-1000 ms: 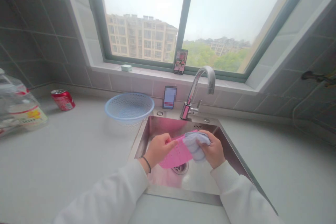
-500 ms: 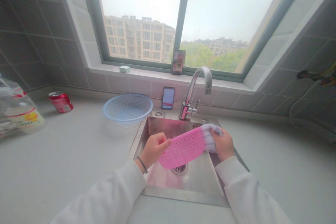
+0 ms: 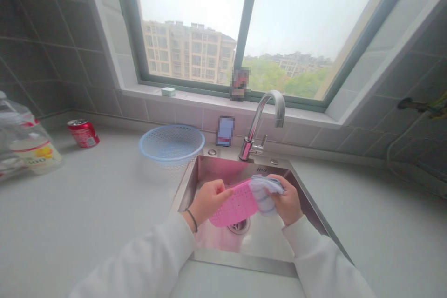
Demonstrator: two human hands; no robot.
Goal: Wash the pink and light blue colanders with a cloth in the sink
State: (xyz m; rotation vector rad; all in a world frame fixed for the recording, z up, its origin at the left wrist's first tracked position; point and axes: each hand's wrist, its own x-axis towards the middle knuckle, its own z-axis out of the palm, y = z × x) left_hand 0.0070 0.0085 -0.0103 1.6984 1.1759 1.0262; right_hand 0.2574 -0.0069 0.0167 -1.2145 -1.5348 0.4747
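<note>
A pink perforated plastic basket (image 3: 237, 205) is held tilted above the stainless steel sink (image 3: 244, 257). My left hand (image 3: 211, 200) is closed on its left end, thumb on the rim. Wrapped over the basket's right part is a white cloth with grey-blue stripes (image 3: 263, 195), pinched in my right hand (image 3: 288, 200). The cloth hides the basket's right end. Below the basket, the drain (image 3: 239, 226) is partly visible.
A chrome faucet (image 3: 260, 121) rises behind the sink. On the counter to the left stand a blue plastic basket (image 3: 171, 144), a red can (image 3: 83, 133) and a clear bottle with a yellow-and-white label (image 3: 35, 153). A blurred phone-like object (image 3: 225, 131) leans on the backsplash.
My right hand has moved left with the cloth, which now covers more of the pink basket. My left hand keeps its hold, and the view has shifted slightly.
</note>
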